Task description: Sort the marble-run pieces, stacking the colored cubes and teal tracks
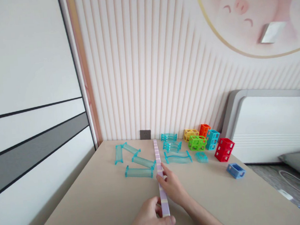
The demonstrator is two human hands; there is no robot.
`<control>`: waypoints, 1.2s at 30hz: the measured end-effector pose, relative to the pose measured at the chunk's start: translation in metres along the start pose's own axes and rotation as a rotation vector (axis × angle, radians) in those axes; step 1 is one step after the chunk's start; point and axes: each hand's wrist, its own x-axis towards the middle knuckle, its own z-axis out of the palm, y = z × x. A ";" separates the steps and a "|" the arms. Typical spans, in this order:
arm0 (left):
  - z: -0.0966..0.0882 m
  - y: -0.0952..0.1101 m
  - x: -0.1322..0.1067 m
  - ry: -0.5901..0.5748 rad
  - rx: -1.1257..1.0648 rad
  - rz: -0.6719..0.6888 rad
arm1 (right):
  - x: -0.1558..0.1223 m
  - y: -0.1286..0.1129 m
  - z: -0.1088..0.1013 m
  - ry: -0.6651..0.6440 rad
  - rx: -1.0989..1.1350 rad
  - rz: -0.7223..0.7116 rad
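A long, narrow lavender bar with white bands [162, 196] runs from near my body toward the wall, along the middle of the table. My left hand [151, 216] grips its near part, with the thumb across the top and the fingers at its left side. Farther along, my right hand [173, 184] is closed on the bar from the right, thumb and fingertips against it. Just left of the bar lie clear turquoise track pieces, the nearest one [139, 172] flat. To its right rests a curved turquoise track piece [178, 157].
Toward the right edge stand open-frame blocks: yellow [190, 134], orange [204, 130], green [197, 142], teal [212, 139], red [224, 150] and blue [236, 170]. A small turquoise piece [201, 157] lies nearby. A dark wall socket [145, 134] sits behind the table [100, 202].
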 end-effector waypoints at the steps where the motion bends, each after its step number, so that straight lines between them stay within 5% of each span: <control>1: 0.000 0.004 0.000 0.004 0.007 -0.013 | 0.001 0.000 -0.001 -0.002 -0.045 0.005; 6: 0.002 0.006 0.002 -0.007 0.087 0.025 | 0.002 -0.006 -0.008 -0.021 -0.337 0.040; 10: -0.006 0.008 0.003 0.013 0.319 0.183 | 0.006 -0.009 -0.012 -0.057 -0.514 0.020; 15: -0.049 0.031 0.021 0.397 0.854 0.482 | 0.010 -0.010 -0.013 -0.105 -0.681 0.011; 18: -0.079 0.039 0.047 0.432 1.015 0.650 | 0.012 -0.013 -0.010 -0.110 -0.757 0.015; 24: -0.106 0.018 0.085 0.371 1.163 0.550 | 0.021 -0.017 0.000 -0.106 -0.836 0.086; 36: -0.152 -0.014 0.084 0.385 1.172 0.542 | 0.021 -0.021 0.011 -0.109 -0.875 0.025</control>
